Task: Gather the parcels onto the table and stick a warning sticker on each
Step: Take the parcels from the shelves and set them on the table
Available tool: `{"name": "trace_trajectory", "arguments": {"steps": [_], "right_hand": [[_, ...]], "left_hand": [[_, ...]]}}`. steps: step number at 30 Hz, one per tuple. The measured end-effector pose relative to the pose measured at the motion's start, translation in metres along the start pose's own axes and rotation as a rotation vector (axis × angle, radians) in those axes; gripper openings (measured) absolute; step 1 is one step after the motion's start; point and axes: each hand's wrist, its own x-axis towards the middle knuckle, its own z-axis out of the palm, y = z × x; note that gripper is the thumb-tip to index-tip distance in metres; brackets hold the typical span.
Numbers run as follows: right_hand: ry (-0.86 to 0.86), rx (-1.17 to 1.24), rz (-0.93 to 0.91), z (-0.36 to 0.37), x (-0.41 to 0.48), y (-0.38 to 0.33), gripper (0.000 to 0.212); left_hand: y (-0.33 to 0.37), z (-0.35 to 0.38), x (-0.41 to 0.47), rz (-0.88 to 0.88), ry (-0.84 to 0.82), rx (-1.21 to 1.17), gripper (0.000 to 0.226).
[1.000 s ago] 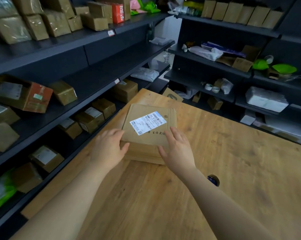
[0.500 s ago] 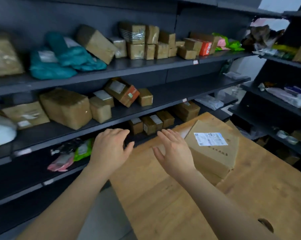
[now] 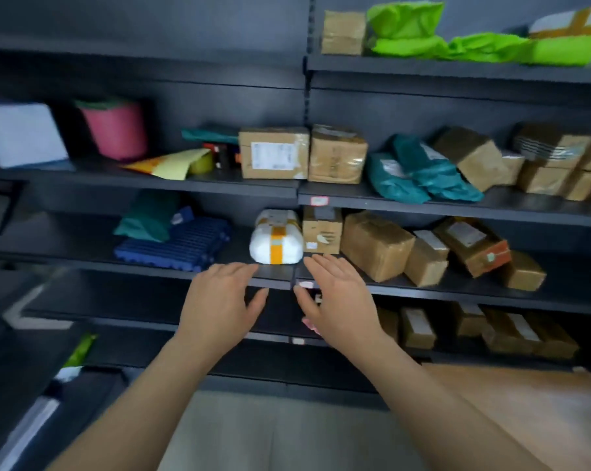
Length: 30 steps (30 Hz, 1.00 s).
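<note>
Dark shelves [image 3: 423,205] full of parcels fill the head view. A white parcel with an orange tape band [image 3: 275,237] lies on the middle shelf, just beyond my fingertips. My left hand [image 3: 219,300] and my right hand [image 3: 338,300] are both stretched out in front of the shelf edge, palms down, fingers straight, holding nothing. Brown cardboard parcels [image 3: 375,244] stand to the right of the white one. A corner of the wooden table [image 3: 539,409] shows at the lower right. No sticker is in view.
On the upper shelf sit more brown boxes [image 3: 273,153], teal bags [image 3: 420,175], a pink package [image 3: 115,129] and green bags [image 3: 423,32] higher up. A blue corrugated pack [image 3: 182,244] lies left of the white parcel. Grey floor [image 3: 253,433] lies below my arms.
I have turned left, away from the table and the labelled box on it, toward the shelves. Both hands left that box and now reach, empty, toward the white parcel.
</note>
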Motion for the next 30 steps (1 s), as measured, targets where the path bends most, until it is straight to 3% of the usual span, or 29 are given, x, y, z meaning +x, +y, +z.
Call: {"name": "trace_trajectory", "arguments": {"steps": [10,18,25,30], "right_hand": [[-0.074,0.263,-0.408,0.101,0.093,-0.222,0.051],[-0.121,0.501,-0.669,0.168,0.143,-0.388,0.042],[-0.146,0.624,-0.887,0.214,0.193,-0.525,0.048],[-0.187,0.678,-0.962,0.235,0.218,-0.615,0.049]], "left_hand": [[-0.204,-0.116,-0.075,-0.42,0.13,0.255,0.043],[-0.323,-0.196,-0.136,-0.739,0.218,0.446,0.04],[-0.418,-0.259,-0.164,-0.938,0.373,0.594,0.045],[-0.48,-0.302,-0.182,-1.061,0.381,0.632,0.049]]}}
